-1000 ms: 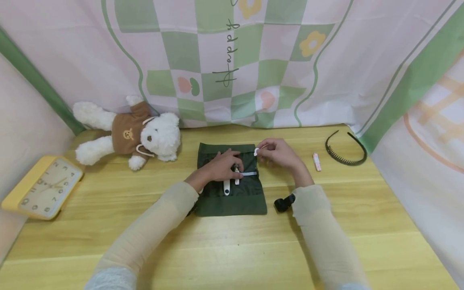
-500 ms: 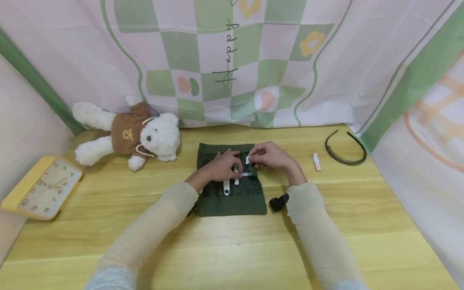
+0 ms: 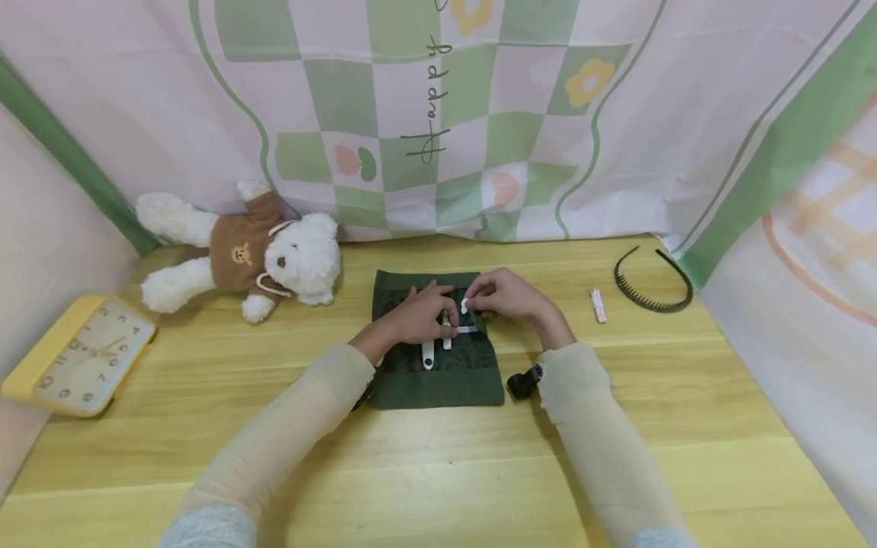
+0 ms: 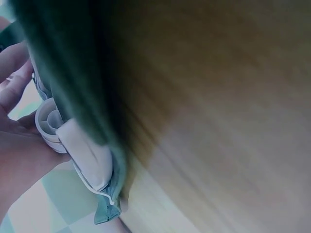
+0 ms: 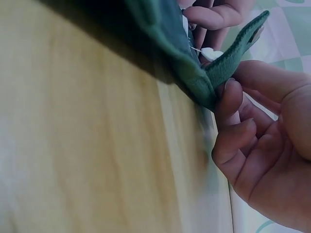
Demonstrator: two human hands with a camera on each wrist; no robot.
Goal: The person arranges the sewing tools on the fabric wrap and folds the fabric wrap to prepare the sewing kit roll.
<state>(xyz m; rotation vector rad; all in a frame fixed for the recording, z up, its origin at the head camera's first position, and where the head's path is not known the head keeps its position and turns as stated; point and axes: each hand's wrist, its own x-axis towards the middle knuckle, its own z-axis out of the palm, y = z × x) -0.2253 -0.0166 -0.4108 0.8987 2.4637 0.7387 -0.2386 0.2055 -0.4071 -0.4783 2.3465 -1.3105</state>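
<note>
Right hand: fingers curled, pinching the raised right edge of a green cloth holder. Small white piece, close by these fingertips, with a thin thread running from it in the right wrist view.

Left hand: fingers spread and loosely bent, resting across the holder's upper middle; the thumb lies at the end of a white strip.

Green cloth holder: laid open at the middle of the tabletop, between the forearms. Contents in part — one white item with a dark dot, below the left hand; one slender pale item, just right of it; one white round-mouthed tube and one white block, seen side by side in the left wrist view.

Right of the holder: dark wrist camera, beside the right sleeve; farther off, a pink-and-white clip and a black toothed headband.

Left of the holder: white plush animal, brown top, lying down; nearer the left edge, a yellow clock, tilted.

Behind: checked curtain — green, white and pink.
</note>
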